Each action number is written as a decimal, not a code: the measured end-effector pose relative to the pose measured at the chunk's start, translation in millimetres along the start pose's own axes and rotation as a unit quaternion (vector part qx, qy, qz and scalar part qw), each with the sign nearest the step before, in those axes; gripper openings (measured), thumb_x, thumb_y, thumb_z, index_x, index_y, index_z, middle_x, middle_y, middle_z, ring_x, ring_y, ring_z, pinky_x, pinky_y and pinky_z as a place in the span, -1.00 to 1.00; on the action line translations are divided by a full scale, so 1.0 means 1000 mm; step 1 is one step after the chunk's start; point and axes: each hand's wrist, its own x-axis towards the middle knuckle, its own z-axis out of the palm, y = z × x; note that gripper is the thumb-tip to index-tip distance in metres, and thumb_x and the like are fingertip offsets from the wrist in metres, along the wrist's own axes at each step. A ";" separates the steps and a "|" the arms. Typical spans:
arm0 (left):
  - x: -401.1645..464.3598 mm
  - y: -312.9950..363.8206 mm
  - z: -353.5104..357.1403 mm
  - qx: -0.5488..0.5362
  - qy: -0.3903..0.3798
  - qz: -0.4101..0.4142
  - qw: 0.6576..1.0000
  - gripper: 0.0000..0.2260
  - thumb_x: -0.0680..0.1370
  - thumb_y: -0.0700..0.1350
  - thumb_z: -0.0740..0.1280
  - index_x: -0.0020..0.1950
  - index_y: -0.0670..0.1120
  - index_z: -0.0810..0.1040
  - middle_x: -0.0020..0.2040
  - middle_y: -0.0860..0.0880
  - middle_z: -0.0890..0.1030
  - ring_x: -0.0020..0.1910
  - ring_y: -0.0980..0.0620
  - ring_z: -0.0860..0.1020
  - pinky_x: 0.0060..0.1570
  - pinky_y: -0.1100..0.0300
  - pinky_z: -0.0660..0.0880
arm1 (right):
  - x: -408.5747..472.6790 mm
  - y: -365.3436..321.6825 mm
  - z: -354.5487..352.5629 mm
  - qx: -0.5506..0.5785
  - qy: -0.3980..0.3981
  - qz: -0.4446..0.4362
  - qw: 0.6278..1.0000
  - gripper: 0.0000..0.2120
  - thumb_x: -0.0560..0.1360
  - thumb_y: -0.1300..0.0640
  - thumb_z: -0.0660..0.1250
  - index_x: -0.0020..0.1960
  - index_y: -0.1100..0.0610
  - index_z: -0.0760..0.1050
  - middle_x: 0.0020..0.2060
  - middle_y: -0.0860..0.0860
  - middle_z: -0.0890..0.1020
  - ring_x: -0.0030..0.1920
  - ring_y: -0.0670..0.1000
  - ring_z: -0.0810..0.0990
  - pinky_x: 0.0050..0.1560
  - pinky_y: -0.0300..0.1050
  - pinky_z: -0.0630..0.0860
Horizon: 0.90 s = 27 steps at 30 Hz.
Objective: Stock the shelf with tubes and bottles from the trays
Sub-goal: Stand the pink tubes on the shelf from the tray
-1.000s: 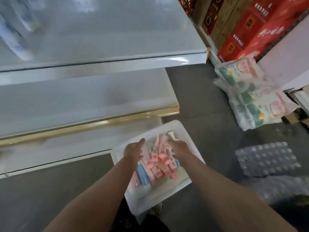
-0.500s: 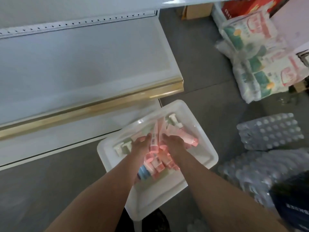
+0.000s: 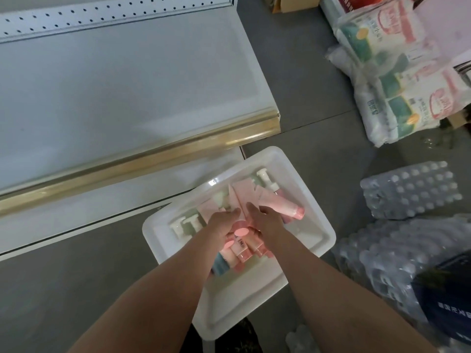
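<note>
Presently, a bundle of pink tubes [image 3: 240, 231] sits gathered between both hands above a white tray [image 3: 314, 200] that lies on the grey floor [image 3: 305, 138] just in front of the shelf [image 3: 127, 85]. Left hand [image 3: 221, 225]: fingers curled inward round the left side of the bundle, thumb toward the far end. Right hand [image 3: 266, 220]: fingers curled round the right side, pressing the tubes against the left hand; both hands hold the same bundle, round pink caps facing the person. Crimped flat ends of the tubes point away toward the tray's far edge. More tubes, pink and one blue-capped [image 3: 219, 266], lie beneath the forearms in the near part of the tray. White pump bottles [image 3: 267, 178] lie on their sides in the far corner, and a second pair of pump heads [image 3: 184, 225] shows at the left wall, just beside the left hand. A pink bottle [image 3: 290, 208] lies to the right of the right hand, touching or nearly touching it; cannot tell which. A second white tray [image 3: 229, 309] sits under or against the first, near edge toward the person. Shelf board is white with a gold front strip [image 3: 153, 159] and a perforated back panel [image 3: 102, 19]. To the right on the floor: shrink-wrapped packs of water bottles [image 3: 410, 189], well apart from the tray, and printed bags [image 3: 397, 80] stacked farther back. A dark blue item [image 3: 448, 301] rests on the nearer bottle packs.
</note>
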 end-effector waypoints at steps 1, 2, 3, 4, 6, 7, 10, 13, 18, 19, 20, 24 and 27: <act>-0.003 0.000 -0.001 -0.020 -0.012 -0.006 1.000 -0.64 0.59 0.02 0.39 0.26 -0.20 0.53 -0.09 -0.15 0.66 -0.17 -0.08 0.63 -0.11 0.07 0.60 | -0.002 0.001 -0.001 0.043 -0.008 0.003 0.999 -0.73 0.50 -0.08 0.43 0.08 0.08 0.59 -0.16 0.04 0.72 -0.13 0.10 0.72 0.01 0.10 0.67; -0.008 0.000 -0.001 -0.041 -0.023 -0.011 0.999 -0.65 0.58 0.01 0.40 0.25 -0.18 0.53 -0.04 -0.17 0.67 -0.15 -0.07 0.64 -0.12 0.09 0.60 | -0.005 0.001 -0.002 0.075 -0.016 0.009 0.997 -0.74 0.52 -0.02 0.44 0.12 0.09 0.57 -0.11 0.09 0.73 -0.10 0.13 0.73 0.03 0.14 0.67; -0.012 -0.001 -0.001 -0.060 -0.034 -0.015 0.998 -0.66 0.57 0.01 0.41 0.25 -0.16 0.54 0.01 -0.17 0.67 -0.12 -0.06 0.63 -0.15 0.12 0.59 | -0.009 0.001 -0.002 0.104 -0.023 0.017 0.994 -0.75 0.54 0.02 0.43 0.14 0.12 0.57 -0.08 0.13 0.73 -0.09 0.14 0.73 0.03 0.15 0.67; -0.016 -0.002 -0.002 -0.068 -0.039 -0.015 0.997 -0.66 0.57 0.01 0.41 0.26 -0.14 0.54 0.04 -0.16 0.67 -0.10 -0.05 0.63 -0.17 0.14 0.58 | -0.015 0.000 -0.003 0.124 -0.029 0.027 0.992 -0.76 0.55 0.05 0.41 0.15 0.15 0.57 -0.06 0.18 0.72 -0.10 0.15 0.73 0.01 0.14 0.68; -0.023 -0.006 -0.002 -0.074 -0.044 -0.008 0.996 -0.64 0.56 0.02 0.43 0.28 -0.11 0.54 0.07 -0.15 0.67 -0.08 -0.03 0.63 -0.22 0.17 0.58 | -0.024 -0.001 -0.005 0.156 -0.042 0.043 0.986 -0.77 0.58 0.08 0.37 0.15 0.21 0.57 -0.03 0.26 0.69 -0.12 0.15 0.71 -0.08 0.05 0.68; -0.029 -0.007 -0.002 -0.078 -0.048 -0.004 0.996 -0.63 0.55 0.02 0.44 0.29 -0.11 0.54 0.09 -0.14 0.67 -0.08 -0.02 0.64 -0.25 0.18 0.58 | -0.029 -0.001 -0.007 0.170 -0.046 0.051 0.983 -0.76 0.59 0.09 0.37 0.17 0.22 0.57 -0.02 0.27 0.68 -0.13 0.15 0.70 -0.13 0.00 0.67; -0.048 -0.006 -0.005 -0.086 -0.056 0.014 0.995 -0.57 0.51 -0.05 0.48 0.33 -0.14 0.52 0.09 -0.15 0.67 -0.05 -0.03 0.65 -0.26 0.17 0.60 | -0.044 -0.005 -0.013 0.201 -0.061 0.063 0.976 -0.74 0.58 0.11 0.37 0.22 0.20 0.55 0.01 0.24 0.68 -0.11 0.16 0.68 -0.22 -0.07 0.62; -0.070 0.001 -0.006 -0.094 -0.053 0.032 0.994 -0.55 0.50 -0.10 0.49 0.35 -0.15 0.48 0.09 -0.18 0.66 -0.05 -0.05 0.65 -0.23 0.15 0.61 | -0.062 -0.015 -0.023 0.208 -0.074 0.054 0.974 -0.71 0.56 0.14 0.39 0.26 0.16 0.54 0.07 0.24 0.67 -0.06 0.15 0.67 -0.26 -0.09 0.61; -0.114 0.020 -0.008 -0.097 -0.069 0.090 0.989 -0.58 0.54 -0.11 0.43 0.37 -0.16 0.48 0.12 -0.21 0.66 0.02 -0.11 0.65 -0.20 0.10 0.60 | -0.093 -0.043 -0.040 0.222 -0.100 0.008 0.970 -0.63 0.49 0.27 0.41 0.28 0.19 0.49 -0.06 0.19 0.67 -0.12 0.16 0.66 -0.17 0.00 0.63; -0.124 0.023 -0.009 -0.100 -0.075 0.105 0.987 -0.59 0.55 -0.12 0.43 0.37 -0.17 0.48 0.11 -0.21 0.66 0.00 -0.11 0.65 -0.20 0.11 0.59 | -0.100 -0.049 -0.043 0.223 -0.106 -0.006 0.969 -0.63 0.48 0.28 0.41 0.27 0.18 0.49 -0.09 0.18 0.67 -0.15 0.15 0.66 -0.12 0.04 0.65; -0.134 0.027 -0.010 -0.102 -0.078 0.119 0.985 -0.60 0.55 -0.12 0.43 0.35 -0.18 0.49 0.10 -0.21 0.66 -0.01 -0.10 0.65 -0.20 0.11 0.59 | -0.107 -0.055 -0.047 0.221 -0.109 -0.022 0.969 -0.63 0.47 0.29 0.41 0.26 0.18 0.49 -0.11 0.17 0.67 -0.16 0.14 0.66 -0.05 0.08 0.66; -0.176 0.042 -0.010 -0.119 -0.078 0.170 0.975 -0.68 0.54 -0.16 0.44 0.25 -0.23 0.54 0.05 -0.20 0.67 0.03 -0.13 0.64 -0.02 -0.02 0.61 | -0.137 -0.080 -0.062 0.217 -0.123 -0.086 0.964 -0.59 0.47 0.31 0.40 0.28 0.16 0.43 0.03 0.19 0.60 -0.04 0.14 0.61 -0.08 0.03 0.66; -0.207 0.052 -0.010 -0.134 -0.092 0.216 0.963 -0.73 0.54 -0.19 0.43 0.21 -0.21 0.53 0.12 -0.21 0.63 0.10 -0.14 0.62 0.04 -0.07 0.61 | -0.158 -0.096 -0.069 0.235 -0.127 -0.118 0.956 -0.61 0.47 0.32 0.42 0.25 0.16 0.44 -0.01 0.17 0.61 -0.05 0.13 0.60 -0.09 0.03 0.63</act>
